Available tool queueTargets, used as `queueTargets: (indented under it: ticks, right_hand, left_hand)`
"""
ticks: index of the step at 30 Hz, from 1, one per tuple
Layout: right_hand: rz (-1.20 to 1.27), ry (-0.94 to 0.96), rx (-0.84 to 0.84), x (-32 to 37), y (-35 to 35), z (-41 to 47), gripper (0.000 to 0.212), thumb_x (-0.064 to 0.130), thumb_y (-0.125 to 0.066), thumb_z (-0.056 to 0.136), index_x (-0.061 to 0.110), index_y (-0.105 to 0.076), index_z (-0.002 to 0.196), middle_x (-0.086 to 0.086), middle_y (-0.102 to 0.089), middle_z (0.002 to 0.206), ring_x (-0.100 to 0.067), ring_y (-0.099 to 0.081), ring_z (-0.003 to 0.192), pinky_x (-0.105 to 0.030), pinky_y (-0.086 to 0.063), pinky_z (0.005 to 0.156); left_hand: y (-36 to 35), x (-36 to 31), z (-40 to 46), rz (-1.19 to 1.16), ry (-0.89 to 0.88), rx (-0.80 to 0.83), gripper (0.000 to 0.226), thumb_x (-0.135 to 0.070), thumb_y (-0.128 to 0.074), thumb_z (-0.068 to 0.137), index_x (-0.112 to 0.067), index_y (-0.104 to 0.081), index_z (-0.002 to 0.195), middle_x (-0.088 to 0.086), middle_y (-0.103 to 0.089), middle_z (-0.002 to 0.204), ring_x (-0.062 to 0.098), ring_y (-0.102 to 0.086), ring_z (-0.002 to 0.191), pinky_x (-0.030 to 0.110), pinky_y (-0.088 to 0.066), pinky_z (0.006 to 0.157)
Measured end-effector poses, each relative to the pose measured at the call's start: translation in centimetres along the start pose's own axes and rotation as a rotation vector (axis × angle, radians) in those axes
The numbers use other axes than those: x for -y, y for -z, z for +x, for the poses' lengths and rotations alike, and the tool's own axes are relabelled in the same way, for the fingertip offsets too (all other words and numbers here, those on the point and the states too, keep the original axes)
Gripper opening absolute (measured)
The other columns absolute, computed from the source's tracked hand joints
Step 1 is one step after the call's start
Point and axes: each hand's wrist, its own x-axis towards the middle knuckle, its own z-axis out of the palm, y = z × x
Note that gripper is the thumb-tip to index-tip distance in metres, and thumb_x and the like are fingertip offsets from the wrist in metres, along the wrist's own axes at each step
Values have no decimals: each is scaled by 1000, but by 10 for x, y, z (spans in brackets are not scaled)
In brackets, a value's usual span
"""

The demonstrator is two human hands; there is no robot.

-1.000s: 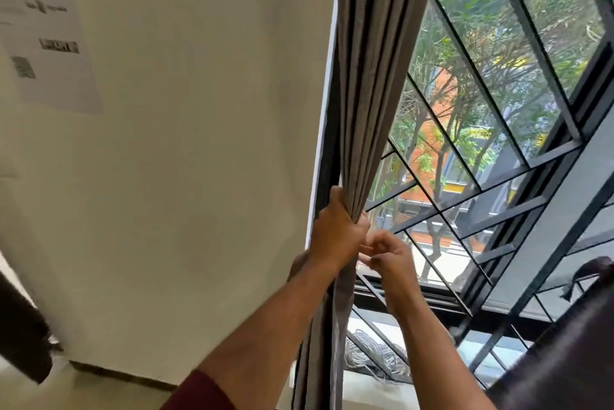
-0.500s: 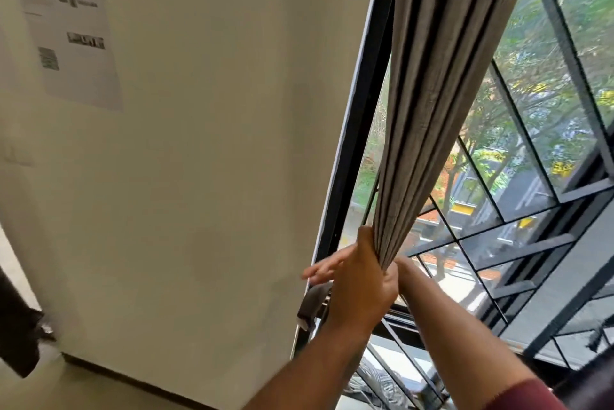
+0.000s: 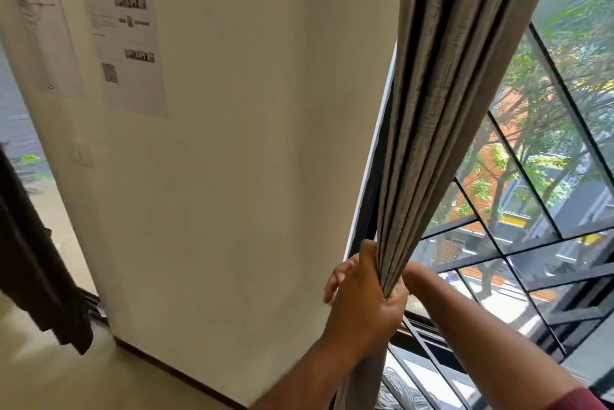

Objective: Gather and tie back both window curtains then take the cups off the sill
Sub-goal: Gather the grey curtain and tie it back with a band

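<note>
Gathering step in hand — curtain [image 3: 442, 130] bunched at the window's left edge. Left hand [image 3: 367, 303] grips the folds; right hand [image 3: 339, 276] reaches behind, fingers spread. Next — judged: pass a tie round. Cups unseen.

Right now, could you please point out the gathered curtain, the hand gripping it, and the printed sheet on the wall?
gathered curtain [image 3: 445, 117], head view, on the middle of its folds.
left hand [image 3: 368, 296], head view, on the back of the hand.
printed sheet [image 3: 128, 44], head view, on the centre of the paper.
</note>
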Motion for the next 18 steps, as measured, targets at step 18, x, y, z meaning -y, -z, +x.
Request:
queueTargets:
  ticks: [18]
  right_hand:
    - [226,-420,-589,-20,-31,-93,18,17,-81,96,9,-65,97,-15,-81,83,-41,-80,77,-47,-64,71]
  left_hand:
    - [25,37,17,-189,184,358,91,-47,-82,89,-29,-31,162,-17,-51,153,12,-55,137,31,-48,113]
